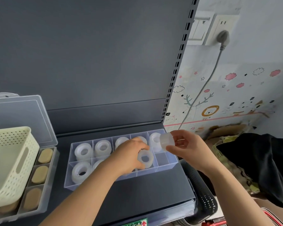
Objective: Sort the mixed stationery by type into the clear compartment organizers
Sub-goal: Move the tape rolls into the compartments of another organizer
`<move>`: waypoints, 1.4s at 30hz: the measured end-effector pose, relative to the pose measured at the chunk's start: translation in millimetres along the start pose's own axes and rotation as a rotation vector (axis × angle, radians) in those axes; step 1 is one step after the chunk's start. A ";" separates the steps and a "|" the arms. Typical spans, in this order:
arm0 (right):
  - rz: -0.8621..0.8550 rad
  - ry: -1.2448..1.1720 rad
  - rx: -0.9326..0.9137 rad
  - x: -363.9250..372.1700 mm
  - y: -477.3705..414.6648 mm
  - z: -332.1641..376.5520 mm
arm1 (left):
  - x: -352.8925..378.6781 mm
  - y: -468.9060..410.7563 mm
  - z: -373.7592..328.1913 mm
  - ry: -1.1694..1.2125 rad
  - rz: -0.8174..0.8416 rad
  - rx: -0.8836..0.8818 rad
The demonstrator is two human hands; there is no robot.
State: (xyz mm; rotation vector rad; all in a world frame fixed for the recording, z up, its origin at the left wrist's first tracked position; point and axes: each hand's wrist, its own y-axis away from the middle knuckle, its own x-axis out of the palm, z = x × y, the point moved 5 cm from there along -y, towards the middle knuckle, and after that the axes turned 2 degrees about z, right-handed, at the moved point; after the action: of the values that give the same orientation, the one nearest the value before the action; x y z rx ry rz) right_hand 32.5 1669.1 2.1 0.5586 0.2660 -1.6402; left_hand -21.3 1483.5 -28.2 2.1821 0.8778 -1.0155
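Note:
A clear compartment organizer (167,162) lies on the dark shelf, with a translucent white tape roll (83,151) in several of its cells. My left hand (129,156) reaches over the organizer's middle and holds a tape roll (145,159) at the front row. My right hand (185,147) pinches another tape roll (166,141) on edge above the organizer's far right corner. The front right cell shows nothing inside. My left forearm hides some of the front cells.
At the left, a cream perforated basket (8,162) sits on a second clear organizer (53,160) that holds tan erasers (39,174), its lid (21,118) upright. Black cloth (260,163) lies to the right. A dark basket (206,203) sits below the shelf edge.

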 end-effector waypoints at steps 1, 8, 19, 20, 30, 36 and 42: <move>0.004 -0.002 -0.001 0.4 -1.0 -0.9 | 0.4 -0.9 0.4 0.002 0.008 0.001; 0.029 0.059 -0.018 4.5 -5.1 -3.6 | -0.5 -4.5 11.8 0.100 -0.066 0.014; 0.234 0.401 -0.144 61.5 -14.6 12.7 | -21.3 28.7 56.3 0.115 -0.324 -0.112; 0.240 0.436 -0.137 65.5 -16.0 11.7 | -21.6 32.3 59.2 0.107 -0.332 -0.122; 0.253 0.602 -0.120 71.6 -18.3 15.3 | -18.2 48.1 66.1 0.130 -0.351 -0.136; 0.243 0.572 -0.093 74.6 -17.9 14.4 | -17.5 55.1 65.6 0.145 -0.343 -0.162; 0.174 0.603 -0.195 78.0 -12.7 37.1 | -27.1 77.2 68.2 0.124 -0.392 -0.177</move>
State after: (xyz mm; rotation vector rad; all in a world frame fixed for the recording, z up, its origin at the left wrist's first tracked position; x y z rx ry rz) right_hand 7.8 1585.8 -7.2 0.8918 0.7878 -1.2290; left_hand -6.1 1378.1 -26.9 1.9827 1.4373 -0.9414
